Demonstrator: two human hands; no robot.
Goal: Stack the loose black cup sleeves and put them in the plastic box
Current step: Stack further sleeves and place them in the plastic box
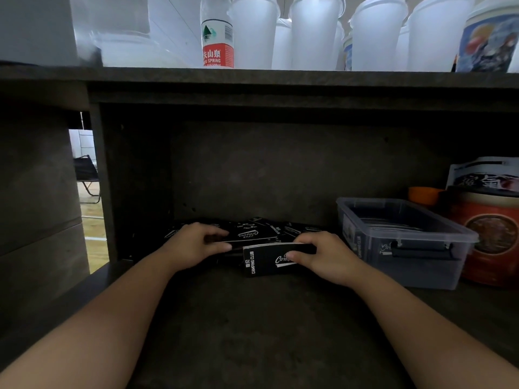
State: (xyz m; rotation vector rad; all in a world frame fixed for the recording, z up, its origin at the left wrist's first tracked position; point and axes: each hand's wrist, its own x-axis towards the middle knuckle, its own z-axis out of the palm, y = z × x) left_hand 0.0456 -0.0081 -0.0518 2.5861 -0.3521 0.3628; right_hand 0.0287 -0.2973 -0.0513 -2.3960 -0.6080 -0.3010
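Looking in: a dark, stone-look shelf (252, 327) sits recessed under a thick top board, dim inside.
Room gap: at the far left a slit past the upright shows a pale wood floor and a folding chair (85, 175).
Left hand (193, 242): fingers curled round the left end of a loose sleeve (250, 234) lying on the heap.
Loose black cup sleeves (280, 228): scattered flat against the shelf's back wall, between the two hands and behind them.
Right hand (323, 255): thumb in front, fingers over the top, gripping a gathered stack of sleeves (266, 261) stood on edge, printed "CAMPING CLUB".
Plastic box (407, 248): clear, lidless, near the shelf's right edge, just beside the right hand; sleeves already lie inside.
Right corner: a red tin (491, 234), an orange cup (424, 195) and a printed bag (483, 175) stand behind the box.
Top board: a water bottle (217, 37) and white plastic cups (314, 32), brightly lit.
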